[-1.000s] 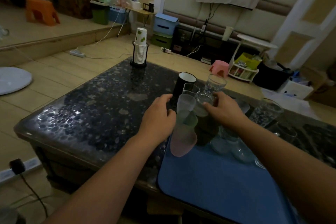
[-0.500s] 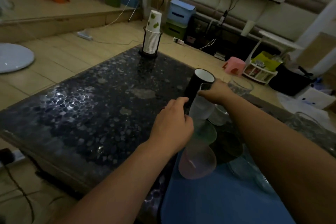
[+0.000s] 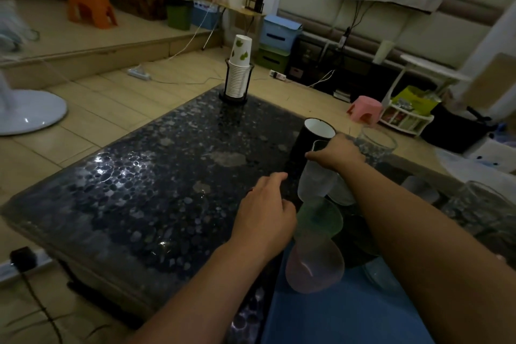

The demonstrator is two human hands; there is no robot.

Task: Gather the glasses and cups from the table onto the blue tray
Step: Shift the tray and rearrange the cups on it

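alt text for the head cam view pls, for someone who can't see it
The right hand grips the rim of a frosted cup beside a black mug on a dark table; the left hand hovers open near pink and green cups at the blue tray.

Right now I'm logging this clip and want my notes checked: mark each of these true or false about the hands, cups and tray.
1. The right hand grips the rim of a frosted glass. True.
2. The black mug lies on its side. False: it stands upright, white inside showing.
3. The left hand holds the paper cup stack. False: that stack stands apart at the table's far end.
4. A pink cup sits at the blue tray edge. True.
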